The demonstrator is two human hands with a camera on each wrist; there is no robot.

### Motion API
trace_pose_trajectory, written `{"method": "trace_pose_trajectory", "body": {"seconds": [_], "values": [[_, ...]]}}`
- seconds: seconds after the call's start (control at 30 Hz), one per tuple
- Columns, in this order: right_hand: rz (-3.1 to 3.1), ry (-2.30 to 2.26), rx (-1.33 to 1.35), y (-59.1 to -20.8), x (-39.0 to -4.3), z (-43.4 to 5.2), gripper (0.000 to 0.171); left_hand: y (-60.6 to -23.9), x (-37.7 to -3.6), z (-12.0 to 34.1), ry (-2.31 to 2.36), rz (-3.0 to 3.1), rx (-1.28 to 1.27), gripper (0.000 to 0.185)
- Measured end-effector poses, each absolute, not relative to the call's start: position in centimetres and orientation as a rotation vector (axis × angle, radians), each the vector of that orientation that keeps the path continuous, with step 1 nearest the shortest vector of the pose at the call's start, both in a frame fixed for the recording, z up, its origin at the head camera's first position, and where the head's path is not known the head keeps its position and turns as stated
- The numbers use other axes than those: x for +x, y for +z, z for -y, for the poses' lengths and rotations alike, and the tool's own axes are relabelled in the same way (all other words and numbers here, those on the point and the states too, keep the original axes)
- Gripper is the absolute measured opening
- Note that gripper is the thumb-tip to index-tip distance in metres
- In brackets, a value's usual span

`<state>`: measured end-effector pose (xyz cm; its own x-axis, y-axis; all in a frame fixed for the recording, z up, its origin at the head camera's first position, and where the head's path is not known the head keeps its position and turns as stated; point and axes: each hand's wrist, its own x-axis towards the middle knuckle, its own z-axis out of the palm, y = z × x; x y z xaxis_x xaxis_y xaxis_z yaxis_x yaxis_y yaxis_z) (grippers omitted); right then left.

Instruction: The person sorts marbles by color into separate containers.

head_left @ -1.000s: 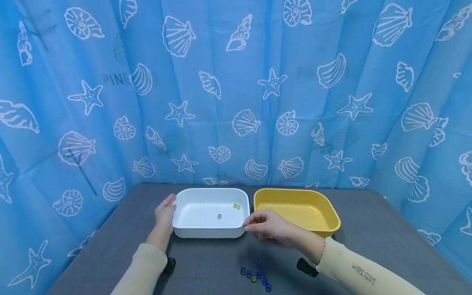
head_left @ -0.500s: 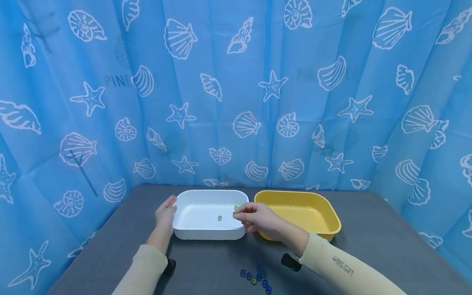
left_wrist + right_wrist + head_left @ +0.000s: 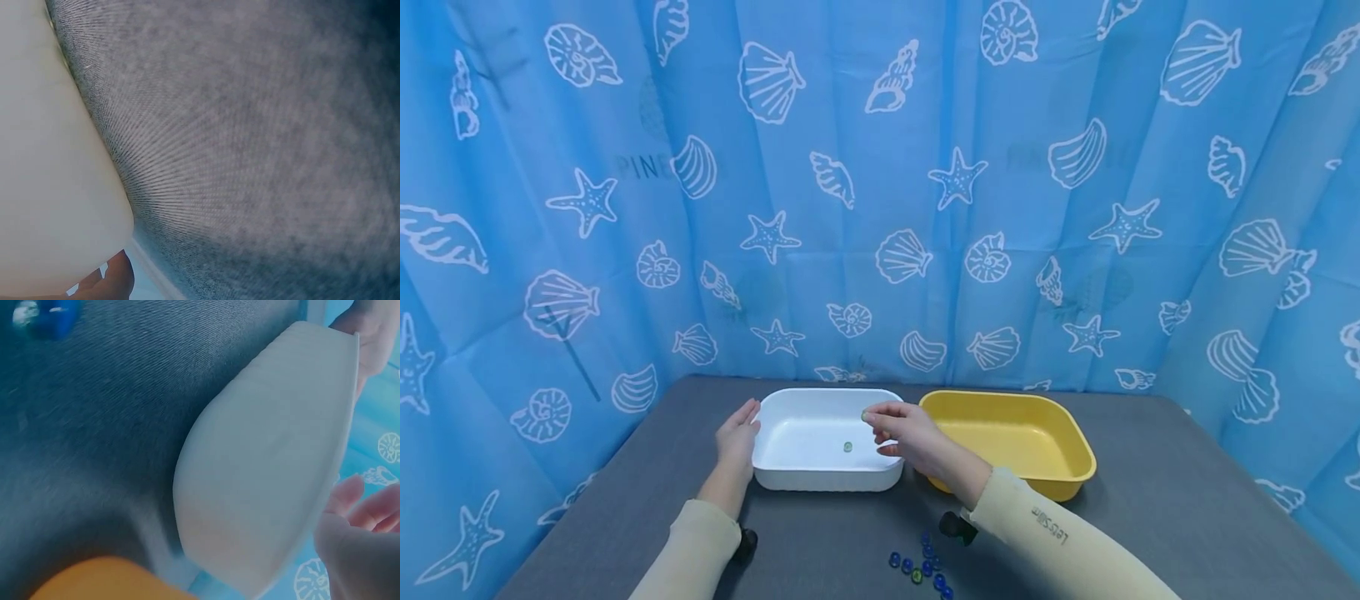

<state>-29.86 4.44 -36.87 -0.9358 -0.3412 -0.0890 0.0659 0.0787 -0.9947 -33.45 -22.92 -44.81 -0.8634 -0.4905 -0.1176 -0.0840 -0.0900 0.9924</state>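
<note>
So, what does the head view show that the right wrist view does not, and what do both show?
Only the head view shows the inside of the white tray, with one green bead on its floor, the whole yellow tray, the bead pile and the shell curtain. Only the right wrist view shows the white tray's outer wall from close, low down. Both show the grey table, the left hand at the tray's far side and the right hand.

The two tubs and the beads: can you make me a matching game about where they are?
Things:
1. white tub
2. yellow tub
3. blue beads
4. left hand

Places:
a. on the table in front of the tubs
b. against the white tub's left side
c. under the right hand
d. right of the white tub

Pairs: 1-c, 2-d, 3-a, 4-b
</note>
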Motion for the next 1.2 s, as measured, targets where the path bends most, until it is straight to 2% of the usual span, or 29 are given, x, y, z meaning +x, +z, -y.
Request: {"method": "trace_pose_trajectory", "body": {"seconds": [0.1,0.2,0.47,0.67,1.2], "values": [[-2.048,-1.954,-0.247,-37.1,-30.3,-3.6,0.028,-41.9,-31.0,21.6,-2.074,1.867,0.624,0.045],[-2.040,-1.974,-0.235,-37.3,-30.9,-2.9,0.026,-41.3,-30.4,21.3,-2.078,1.880,0.606,0.045],[-2.159,-1.914,-0.136,-38.8,-32.7,-1.5,0.029,-41.6,-30.4,21.6,-2.089,1.898,0.598,0.047],[-2.343,-1.686,-0.149,-39.7,-33.6,-0.6,0.022,-41.7,-30.2,21.7,-2.092,1.902,0.592,0.047],[-2.436,-1.401,0.112,-41.5,-35.2,0.9,0.005,-41.4,-30.0,21.7,-2.100,1.903,0.583,0.047]]}}
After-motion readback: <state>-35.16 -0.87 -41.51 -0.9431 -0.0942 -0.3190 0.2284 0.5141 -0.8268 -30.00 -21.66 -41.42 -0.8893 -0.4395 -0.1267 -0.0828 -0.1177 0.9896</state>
